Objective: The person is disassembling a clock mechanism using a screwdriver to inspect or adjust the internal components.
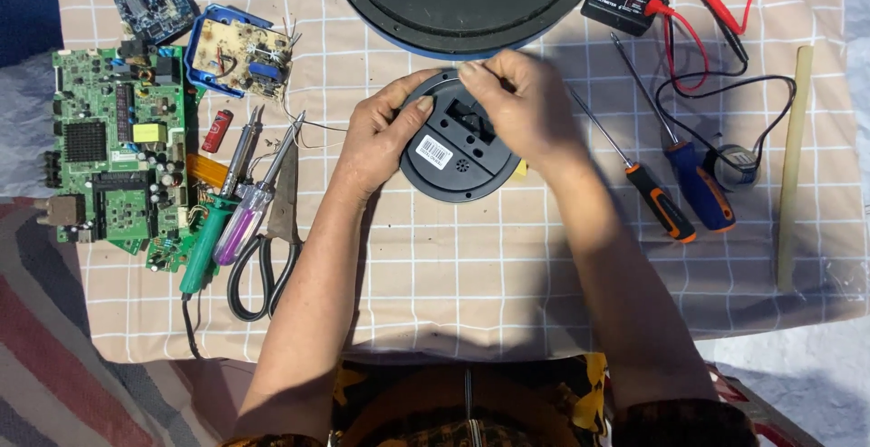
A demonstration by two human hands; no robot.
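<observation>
Two hands on a round black device [458,161], left hand [381,139] gripping its left edge, right hand [517,107] pinching its top

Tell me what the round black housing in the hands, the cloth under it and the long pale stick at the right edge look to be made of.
Round black housing: moulded plastic by the look, matte, with crisp recesses and a small grille of holes. Checked cloth: woven fabric, beige with thin white lines, dull and faintly creased. Pale stick: translucent yellowish, possibly a glue stick or plastic rod; too small to settle.
</observation>
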